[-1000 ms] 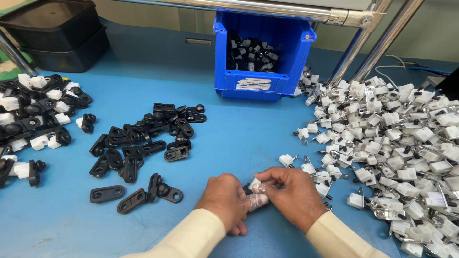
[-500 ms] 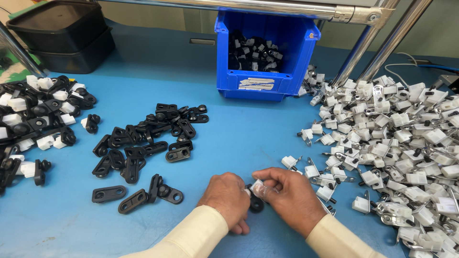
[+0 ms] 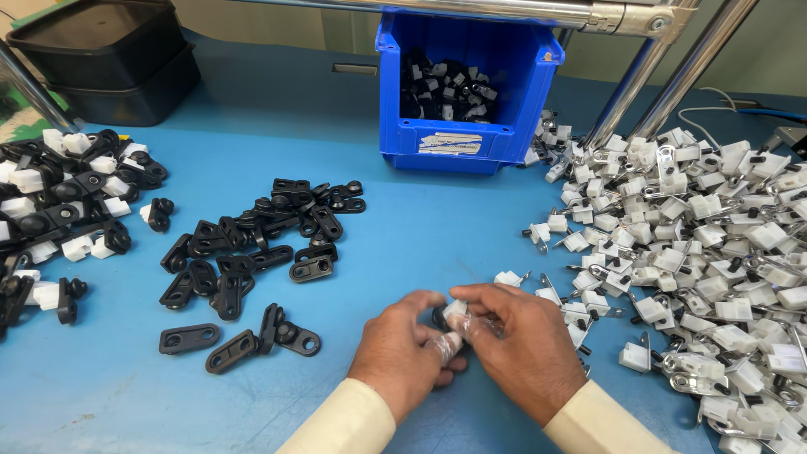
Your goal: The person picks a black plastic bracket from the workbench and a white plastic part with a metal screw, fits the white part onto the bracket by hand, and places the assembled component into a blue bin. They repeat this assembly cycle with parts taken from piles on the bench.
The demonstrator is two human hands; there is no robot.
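Head view, hands (image 3: 458, 340) pinching small white plastic block (image 3: 455, 310)

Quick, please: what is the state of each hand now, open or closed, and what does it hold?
Left hand: closed, fingers pinching a small white and black part.
Right hand: closed on the same small part from the other side.

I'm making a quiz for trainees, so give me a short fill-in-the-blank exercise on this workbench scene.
1. The bin at the back is ____ in colour.
2. Both hands, left and right, hold a small ____ part between them.
3. The loose black links lie to the ____ of the hands.

Missing words: blue; white; left
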